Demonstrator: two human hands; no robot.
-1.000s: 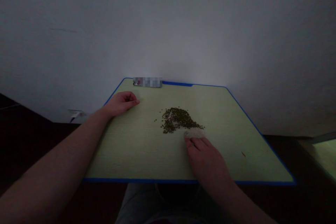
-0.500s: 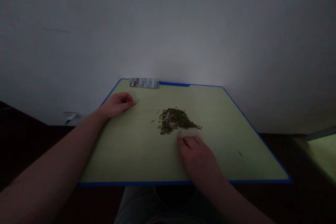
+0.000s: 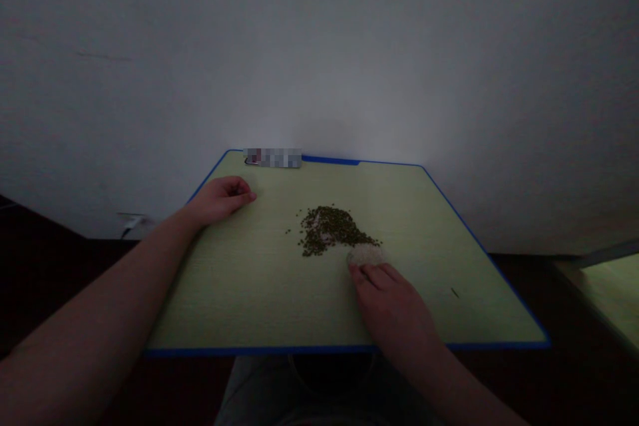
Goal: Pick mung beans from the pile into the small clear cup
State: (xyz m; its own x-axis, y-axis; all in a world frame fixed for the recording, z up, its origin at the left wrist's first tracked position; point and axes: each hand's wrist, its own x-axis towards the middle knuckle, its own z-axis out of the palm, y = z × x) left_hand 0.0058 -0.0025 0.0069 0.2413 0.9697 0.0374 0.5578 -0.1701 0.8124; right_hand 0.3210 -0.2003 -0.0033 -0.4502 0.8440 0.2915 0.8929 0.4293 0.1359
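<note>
- In the head view, I have both bare hands on a pale yellow-green tabletop (image 3: 224, 293) with a blue edge; the hands are well apart.
- My right hand (image 3: 392, 306) lies flat and low, its fingers (image 3: 374, 273) stretched forward and touching the near edge of a small mound of white rice (image 3: 367, 254).
- That mound sits against the lower right end of a loose pile of mung beans (image 3: 332, 229), small, dark, rounded grains. A few pale grains are mixed into its left part.
- The pile lies ahead of my right hand and up and to the right of my left hand. Its long axis runs from upper left to lower right, and my right hand is clearly the nearer.
- My left hand (image 3: 222, 200) rests curled on the tabletop near the far left corner, with nothing visible in it.
- A single dark stray grain (image 3: 454, 292) lies alone towards the right edge.
- A pixelated object (image 3: 272, 158) sits at the far edge, too blurred to identify.
- Behind the table rises a smooth, pale wall (image 3: 319, 46), with a small white fitting and cable (image 3: 130, 219) low on the left.
</note>
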